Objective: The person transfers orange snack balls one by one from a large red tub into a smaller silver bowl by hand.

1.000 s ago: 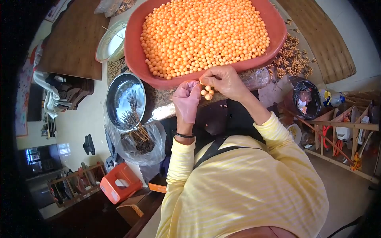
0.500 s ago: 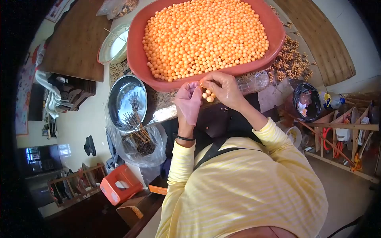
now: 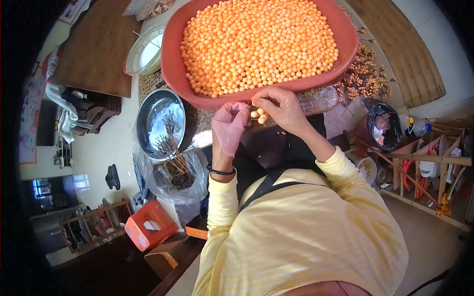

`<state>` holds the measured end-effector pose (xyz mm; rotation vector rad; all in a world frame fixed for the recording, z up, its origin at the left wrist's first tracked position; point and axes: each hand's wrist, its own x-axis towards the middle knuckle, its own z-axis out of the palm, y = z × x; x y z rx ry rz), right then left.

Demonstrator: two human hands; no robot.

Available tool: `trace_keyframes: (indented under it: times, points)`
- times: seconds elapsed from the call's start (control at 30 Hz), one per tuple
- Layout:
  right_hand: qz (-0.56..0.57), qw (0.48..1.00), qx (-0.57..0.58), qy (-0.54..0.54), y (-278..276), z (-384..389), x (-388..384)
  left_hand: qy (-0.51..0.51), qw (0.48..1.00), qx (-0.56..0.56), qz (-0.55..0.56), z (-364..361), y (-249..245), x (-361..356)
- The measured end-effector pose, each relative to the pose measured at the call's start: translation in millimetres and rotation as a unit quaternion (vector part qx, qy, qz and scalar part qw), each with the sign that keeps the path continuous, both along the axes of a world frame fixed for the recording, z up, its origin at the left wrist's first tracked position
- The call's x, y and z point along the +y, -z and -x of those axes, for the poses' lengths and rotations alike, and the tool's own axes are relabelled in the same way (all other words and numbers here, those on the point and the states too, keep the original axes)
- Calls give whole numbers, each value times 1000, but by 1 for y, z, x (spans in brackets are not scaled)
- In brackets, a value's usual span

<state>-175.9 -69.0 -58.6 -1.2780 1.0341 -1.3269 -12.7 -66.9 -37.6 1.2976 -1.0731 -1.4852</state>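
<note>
Watched remotely: right hand pinching atop small ball cluster | left hand fingers pressed together beside it, contents unclear | red tub just beyond.

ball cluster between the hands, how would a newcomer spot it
Find the big red tub of orange balls. Just below its near rim, between the left hand and the right hand, is the small cluster. Unlike the tubful, it's just a few bunched balls.
</note>
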Motion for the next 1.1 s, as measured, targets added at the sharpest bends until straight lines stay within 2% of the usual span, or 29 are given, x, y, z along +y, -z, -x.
trace_keyframes:
  times: [0.23, 0.4, 0.5, 0.57, 0.63, 0.77, 0.9, 1.1]
  points:
    - [33, 999, 16, -13, 2, 3, -2, -69, 997, 39, 8, 8, 0, 1]
    - [10, 997, 53, -63, -17, 20, -18, -12, 997, 70, -23, 8, 2, 0]
    - [52, 992, 110, -10, -15, 29, -42, -14, 996, 82, -18, 12, 9, 1]
    - [105, 969, 208, 78, -22, 33, -59, -16, 995, 93, -15, 15, 14, 1]
    - [197, 937, 254, 137, -11, 34, -85, -17, 996, 88, -14, 17, 17, 0]
    - [223, 910, 314, 157, -19, 27, -111, -18, 997, 68, -17, 21, 20, 0]
    - [253, 811, 479, 218, -13, 14, -133, -16, 998, 62, -15, 23, 19, 1]
    - [239, 770, 561, 190, -14, 15, -145, -10, 998, 63, -19, 24, 17, 2]
